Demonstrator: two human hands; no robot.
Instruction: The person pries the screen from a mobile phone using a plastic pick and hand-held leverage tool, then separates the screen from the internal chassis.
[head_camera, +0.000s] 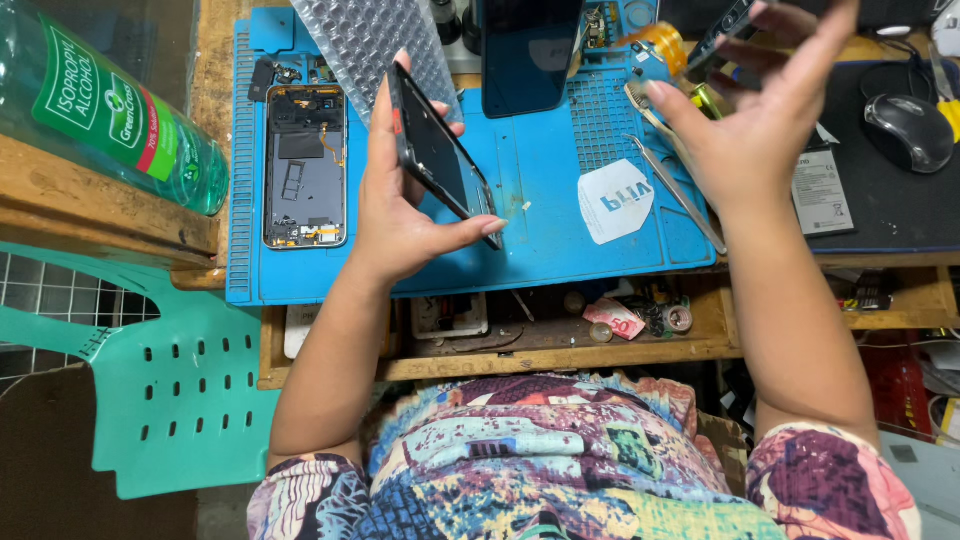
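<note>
My left hand (400, 220) holds a black phone screen frame (440, 160) tilted on edge above the blue work mat (540, 230). Its lower corner hangs just over the mat. My right hand (760, 130) is lifted at the upper right with fingers spread, and a dark narrow part (725, 35) is pinched between two fingertips. An opened phone body (305, 165) with bare internals lies flat on the mat's left side. Metal tweezers (680, 195) and a white sticker (615, 200) lie on the mat below my right hand.
A bubble-wrap sheet (370, 40), a dark phone (525, 45) and a yellow tape roll (665, 45) sit at the mat's far edge. A green bottle (110, 110) lies left. A mouse (908, 130) and battery (820, 190) lie right. An open drawer (560, 335) holds clutter; a green chair (170, 390) stands left.
</note>
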